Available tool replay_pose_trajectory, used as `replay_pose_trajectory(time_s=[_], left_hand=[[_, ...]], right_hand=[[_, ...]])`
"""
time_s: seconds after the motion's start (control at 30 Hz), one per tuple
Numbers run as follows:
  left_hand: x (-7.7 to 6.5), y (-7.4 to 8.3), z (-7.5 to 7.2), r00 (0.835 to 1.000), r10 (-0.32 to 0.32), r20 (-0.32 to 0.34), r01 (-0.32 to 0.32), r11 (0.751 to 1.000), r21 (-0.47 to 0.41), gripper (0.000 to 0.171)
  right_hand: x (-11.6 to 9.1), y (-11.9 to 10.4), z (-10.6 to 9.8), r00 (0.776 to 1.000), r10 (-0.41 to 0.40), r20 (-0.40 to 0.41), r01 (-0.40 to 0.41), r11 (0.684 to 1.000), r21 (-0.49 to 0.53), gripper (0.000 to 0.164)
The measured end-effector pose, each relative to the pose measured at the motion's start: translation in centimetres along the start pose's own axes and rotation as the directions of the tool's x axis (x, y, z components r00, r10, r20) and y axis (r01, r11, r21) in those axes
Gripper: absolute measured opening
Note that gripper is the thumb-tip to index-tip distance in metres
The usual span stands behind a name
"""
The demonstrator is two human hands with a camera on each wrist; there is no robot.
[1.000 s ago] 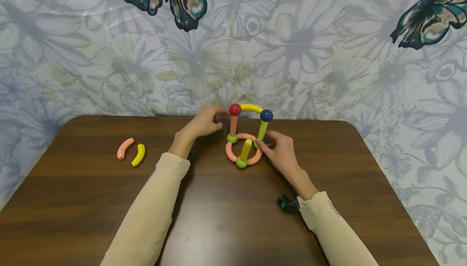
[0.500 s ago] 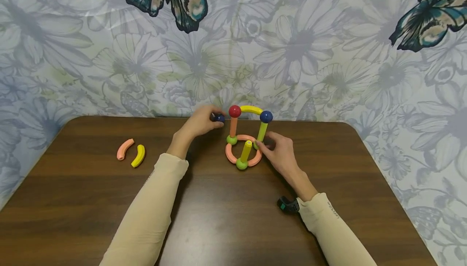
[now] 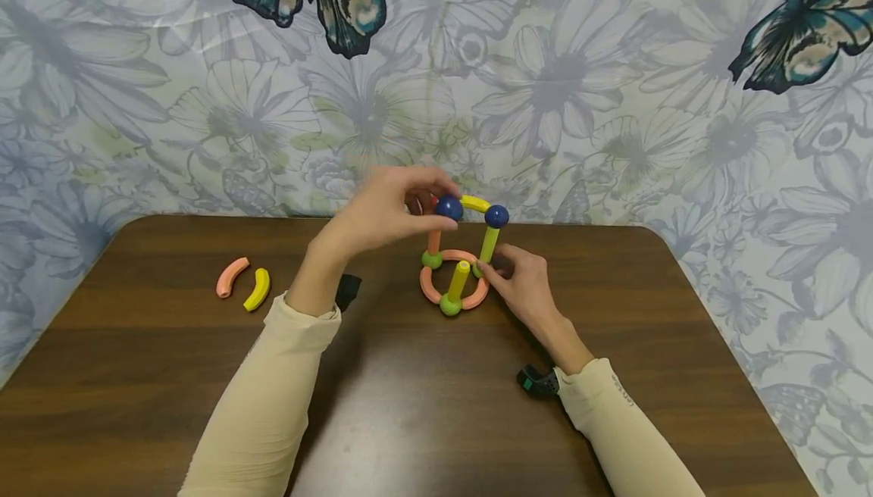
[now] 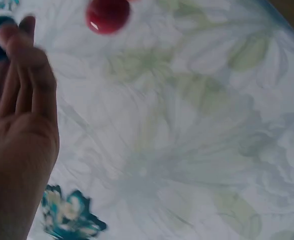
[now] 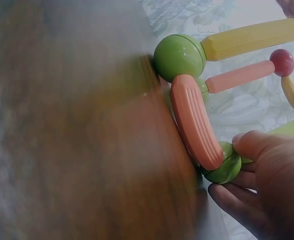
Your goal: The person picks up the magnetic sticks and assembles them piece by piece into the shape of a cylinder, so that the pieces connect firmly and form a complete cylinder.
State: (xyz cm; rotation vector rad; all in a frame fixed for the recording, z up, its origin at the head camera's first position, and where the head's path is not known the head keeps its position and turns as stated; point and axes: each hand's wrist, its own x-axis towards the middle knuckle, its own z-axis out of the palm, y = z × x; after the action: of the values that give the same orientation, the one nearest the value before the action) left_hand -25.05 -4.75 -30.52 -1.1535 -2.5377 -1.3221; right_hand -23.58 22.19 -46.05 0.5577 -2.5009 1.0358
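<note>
In the head view my left hand point(image 3: 382, 205) pinches a blue ball point(image 3: 449, 207) between thumb and fingers, raised in front of the toy frame's red ball. That red ball point(image 4: 108, 15) shows at the top of the left wrist view. My right hand point(image 3: 527, 285) grips a green ball point(image 5: 226, 162) at the frame's base, thumb and fingers around it. The base is a ring of curved coral sticks point(image 5: 194, 122) and green balls. A yellow stick point(image 3: 460, 277) rises from the front ball, its top bare. A second blue ball point(image 3: 497, 216) caps the light green stick point(image 3: 489, 245), joined to a curved yellow stick point(image 3: 475, 203).
A curved coral stick point(image 3: 233, 277) and a curved yellow stick point(image 3: 258, 290) lie on the left of the brown table point(image 3: 409, 406). Behind the table's far edge hangs a flowered cloth point(image 3: 546, 103) with butterflies.
My left hand took a blue ball from behind the frame's left side, then lifted it up and right to the frame's top. My right hand stays at the base.
</note>
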Motion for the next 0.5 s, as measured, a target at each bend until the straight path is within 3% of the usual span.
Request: replay_pose_trajectory(time_s=[0.1,0.23,0.37,0.5], left_hand=[[0.0,0.9,1.0,0.987,0.016,0.162,-0.017,1.0,0.003,0.03],[0.2,0.8,2.5,0.957,0.01,0.291,-0.014,1.0,0.013,0.025],[0.3,0.4,3.3,0.937,-0.003,0.349,-0.007,1.0,0.028,0.023],[0.2,0.3,3.2,0.936,-0.018,0.352,0.007,0.999,0.034,0.023]], right_hand=[[0.1,0.1,0.0,1.0,-0.005,-0.004,0.005,1.0,-0.003,0.019],[0.0,0.2,0.0,1.0,0.002,0.005,-0.002,1.0,0.002,0.019],[-0.1,0.3,0.1,1.0,0.001,0.009,-0.001,1.0,0.003,0.019],[0.0,0.2,0.2,1.0,-0.003,0.012,0.003,1.0,0.005,0.019]])
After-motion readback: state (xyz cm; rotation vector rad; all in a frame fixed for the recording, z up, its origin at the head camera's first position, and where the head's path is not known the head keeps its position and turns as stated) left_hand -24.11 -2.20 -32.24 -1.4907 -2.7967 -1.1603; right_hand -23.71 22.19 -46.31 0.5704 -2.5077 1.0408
